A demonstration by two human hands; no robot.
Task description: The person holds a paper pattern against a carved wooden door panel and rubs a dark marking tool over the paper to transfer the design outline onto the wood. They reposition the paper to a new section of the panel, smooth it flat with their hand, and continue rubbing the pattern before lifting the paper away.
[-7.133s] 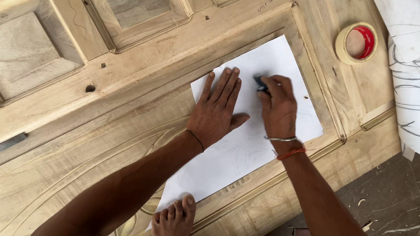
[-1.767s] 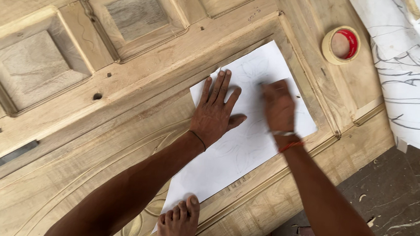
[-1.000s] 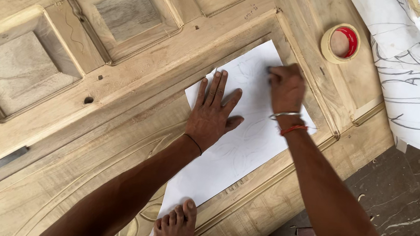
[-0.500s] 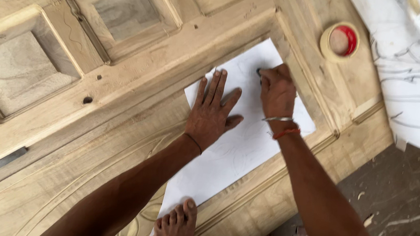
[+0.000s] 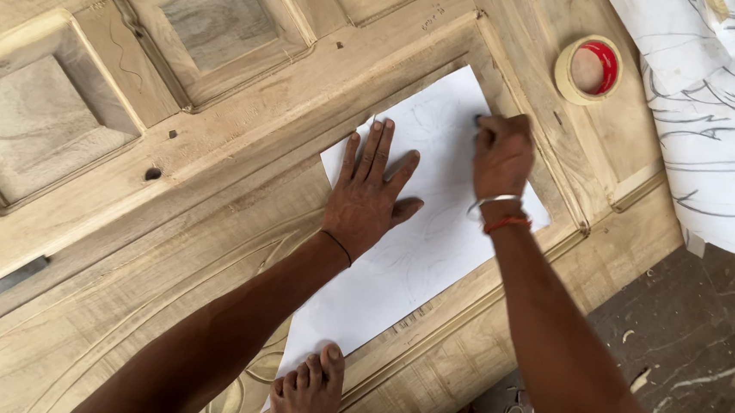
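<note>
Shifted a little since half a second ago: right hand now slightly lower on the white paper sheet, knuckles turned toward 12 o'clock. Clenched around a dark pencil-like tool, only its tip showing at 11 o'clock of the fist, touching the paper near the sheet's upper end. Silver bangle and red thread around that wrist.

Left hand unchanged in place: released, flat, fingers spread and pointing to 12 o'clock, palm pressing the sheet down, just beside the right hand at its 9 o'clock. Thin dark band on the wrist.

Sheet lying diagonally in a recessed panel of a carved wooden door laid flat, faint drawn curves visible on it. Bare foot resting on the sheet's lower corner at 6 o'clock.

Roll of masking tape with red core on the door at 1 o'clock of the right hand, well apart. Large patterned paper with dark line drawing draped at 3 o'clock, over the door's edge.
</note>
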